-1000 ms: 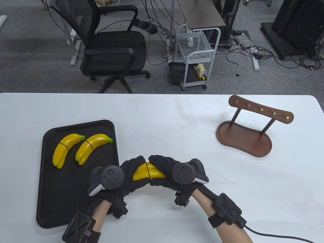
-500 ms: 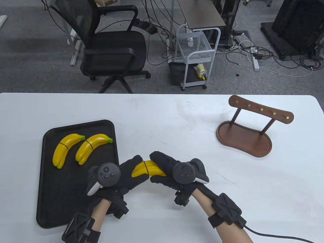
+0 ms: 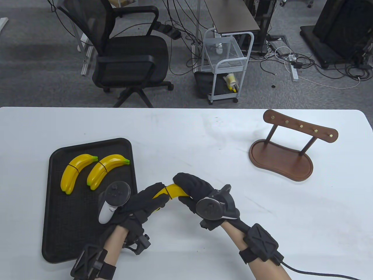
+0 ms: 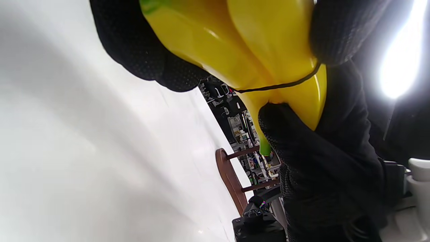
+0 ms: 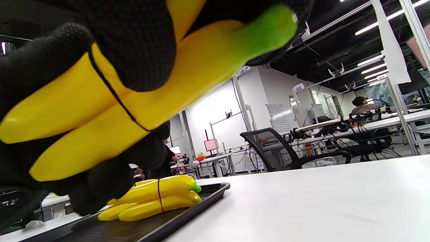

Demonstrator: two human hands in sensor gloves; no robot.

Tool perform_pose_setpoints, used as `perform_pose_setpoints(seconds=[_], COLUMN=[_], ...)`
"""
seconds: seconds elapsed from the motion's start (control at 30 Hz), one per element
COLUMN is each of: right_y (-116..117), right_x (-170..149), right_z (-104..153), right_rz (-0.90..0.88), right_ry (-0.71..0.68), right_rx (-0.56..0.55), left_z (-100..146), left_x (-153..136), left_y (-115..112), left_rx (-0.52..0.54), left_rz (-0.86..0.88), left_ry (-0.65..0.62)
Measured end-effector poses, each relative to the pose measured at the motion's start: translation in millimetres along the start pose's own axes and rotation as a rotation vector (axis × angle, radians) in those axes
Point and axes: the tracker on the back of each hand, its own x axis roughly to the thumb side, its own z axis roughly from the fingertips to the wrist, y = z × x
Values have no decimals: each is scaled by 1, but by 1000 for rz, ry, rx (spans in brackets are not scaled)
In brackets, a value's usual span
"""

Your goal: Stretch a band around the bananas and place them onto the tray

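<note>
Yellow banana pair point(image 3: 172, 191), encircled by thin black band point(image 3: 167, 192), held above table point(image 3: 204, 140) just right of tray point(image 3: 58, 221). Gripped at both ends: left hand point(image 3: 145, 199) fingers curled round one end, right hand point(image 3: 193, 189) fingers curled round other. Two banded pairs point(image 3: 93, 170) rested on tray.

Two banded banana pairs point(image 3: 77, 172) point(image 3: 106, 170) are lying side by side in the upper part of the tray point(image 3: 72, 233) at lower left; a third banana pair point(image 3: 172, 191) is sitting at lower centre, just right of the tray, between the left hand point(image 3: 145, 201) and right hand point(image 3: 193, 191); a wooden stand point(image 3: 281, 159) is standing at centre right, well apart.
</note>
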Motion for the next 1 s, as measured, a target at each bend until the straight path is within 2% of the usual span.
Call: perform_pose_setpoints(seconds=[0.37, 0.5, 0.73, 0.87, 1.0], right_y=[-1, -2, -2, 2, 8], right_x=[-2, -3, -7, -11, -12], right_z=[-1, -1, -2, -2, -2], right_rz=[-18, -26, -67, -106, -169], right_ry=[22, 36, 116, 181, 242], right_rx=[14, 12, 17, 34, 48], left_z=[-1, 1, 9, 14, 17], left_x=[0, 4, 22, 34, 43], left_y=[-2, 1, 7, 4, -3], left_rx=[-42, -22, 152, 240, 296], left_rz=[11, -25, -298, -433, -648], left_ry=[18, 1, -82, -131, -152])
